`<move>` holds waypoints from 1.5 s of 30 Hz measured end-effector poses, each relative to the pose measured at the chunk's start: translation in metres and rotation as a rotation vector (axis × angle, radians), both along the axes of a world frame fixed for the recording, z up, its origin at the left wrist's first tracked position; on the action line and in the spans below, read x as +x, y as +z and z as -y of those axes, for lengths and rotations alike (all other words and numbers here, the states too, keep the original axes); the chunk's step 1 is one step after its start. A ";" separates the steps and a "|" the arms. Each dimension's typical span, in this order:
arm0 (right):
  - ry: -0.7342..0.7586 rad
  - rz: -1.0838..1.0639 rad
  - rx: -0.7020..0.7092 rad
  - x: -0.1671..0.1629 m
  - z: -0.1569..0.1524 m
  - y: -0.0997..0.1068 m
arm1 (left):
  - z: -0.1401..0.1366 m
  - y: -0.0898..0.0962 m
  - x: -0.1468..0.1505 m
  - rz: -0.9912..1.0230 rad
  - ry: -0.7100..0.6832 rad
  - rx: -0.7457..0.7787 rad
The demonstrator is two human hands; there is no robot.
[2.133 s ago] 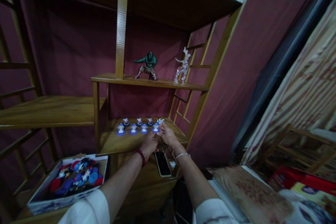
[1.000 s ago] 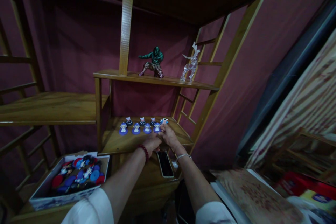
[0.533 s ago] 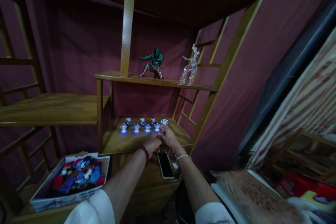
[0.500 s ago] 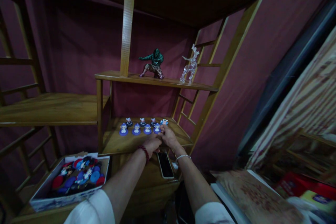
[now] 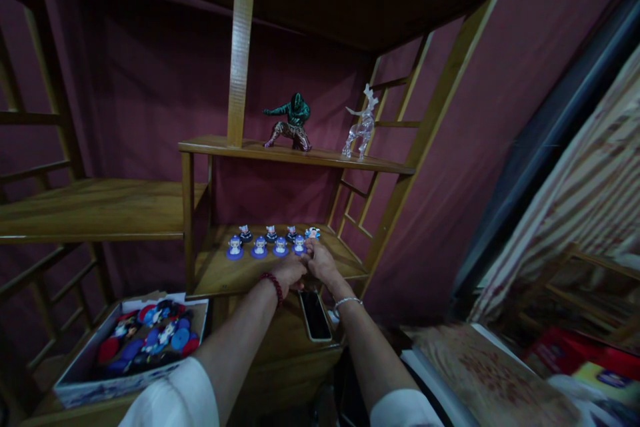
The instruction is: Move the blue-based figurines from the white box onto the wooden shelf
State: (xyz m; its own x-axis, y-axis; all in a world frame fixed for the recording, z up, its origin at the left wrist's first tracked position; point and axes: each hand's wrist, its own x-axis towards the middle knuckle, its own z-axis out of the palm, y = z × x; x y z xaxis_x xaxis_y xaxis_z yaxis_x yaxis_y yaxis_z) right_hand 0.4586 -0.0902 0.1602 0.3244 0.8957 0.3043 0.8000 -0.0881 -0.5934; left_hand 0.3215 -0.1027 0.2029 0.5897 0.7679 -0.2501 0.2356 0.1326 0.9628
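On the lower shelf board (image 5: 220,275), my right hand (image 5: 323,263) is closed, its fingertips at the right side of the end purple-based figurine (image 5: 299,244). My left hand (image 5: 291,272) is just below and left of it, fingers drawn together by the front of that figurine's base; whatever they pinch is hidden. Other purple-based figurines stand in the same front row, including the leftmost one (image 5: 235,246). Behind them is a row of small dark-based figurines (image 5: 271,233). A blue-and-white figurine (image 5: 313,233) stands at that row's right end, partly behind my right fingers.
A box (image 5: 75,383) of jumbled figurines sits at lower left. Below my hands lies a phone (image 5: 316,317). The shelf above (image 5: 330,157) carries a green crouching figure (image 5: 293,123) and a clear deer ornament (image 5: 362,125). A slanting post (image 5: 440,113) bounds the right side.
Both hands stay almost in place by the end purple-based figurine. The rows look the same; the view has shifted very slightly.
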 end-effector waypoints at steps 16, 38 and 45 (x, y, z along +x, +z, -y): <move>-0.025 0.130 -0.070 -0.006 0.008 0.010 | 0.000 0.001 0.001 0.032 -0.023 0.002; -0.062 0.163 -0.080 -0.008 0.010 0.012 | -0.002 -0.006 0.004 0.039 -0.012 -0.009; -0.068 0.145 -0.071 -0.010 0.012 0.014 | -0.002 -0.004 0.004 0.013 -0.005 -0.022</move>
